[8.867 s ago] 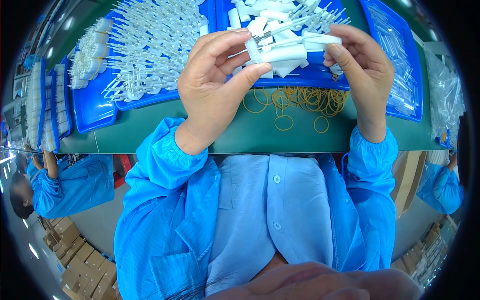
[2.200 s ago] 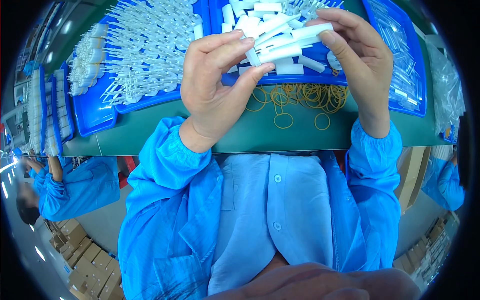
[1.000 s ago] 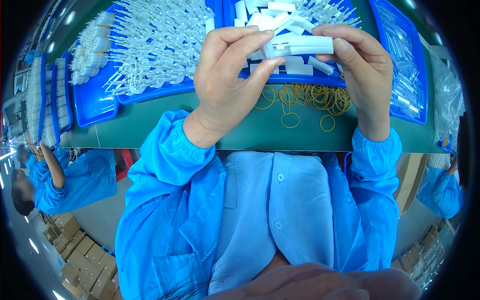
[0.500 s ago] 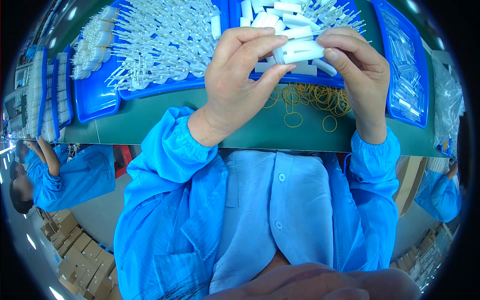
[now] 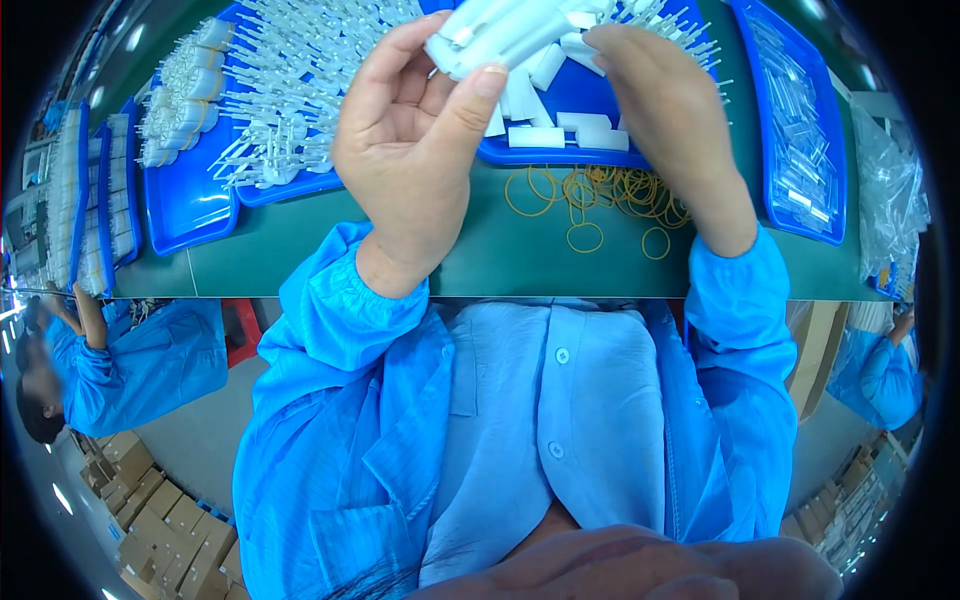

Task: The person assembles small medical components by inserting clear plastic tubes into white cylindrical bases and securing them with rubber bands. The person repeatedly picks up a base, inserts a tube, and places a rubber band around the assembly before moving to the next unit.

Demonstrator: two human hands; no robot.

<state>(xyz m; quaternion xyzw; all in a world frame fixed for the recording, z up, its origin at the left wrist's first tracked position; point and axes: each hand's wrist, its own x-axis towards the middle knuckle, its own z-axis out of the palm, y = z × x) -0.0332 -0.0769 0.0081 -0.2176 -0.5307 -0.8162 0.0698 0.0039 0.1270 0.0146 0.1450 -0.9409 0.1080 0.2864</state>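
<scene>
My left hand [image 5: 405, 150] is closed round the lower end of a white plastic piece [image 5: 490, 35] with long tube-like parts, tilted up and partly cut off by the upper edge. Its thumb presses on the near side. My right hand [image 5: 675, 120] hangs over the right part of a blue tray [image 5: 560, 157]; the fingers are bent and blurred, and what they hold, if anything, does not show. Short white tubes [image 5: 537, 137] lie loose in that tray, close to both hands. Thin-stemmed white parts [image 5: 280, 100] fill another blue tray to the left.
Yellow rubber bands [image 5: 620, 190] lie on the green table [image 5: 560, 255] before the tray. A blue tray of clear plastic pieces [image 5: 800, 140] stands at the right, beside a clear bag [image 5: 890, 190]. Banded white bundles [image 5: 185, 100] sit at the left. Co-workers [image 5: 150, 350] in blue are at both sides.
My left hand has moved up and left, carrying the white piece and tilting it. My right hand has come off the piece and moved left and up over the tray.
</scene>
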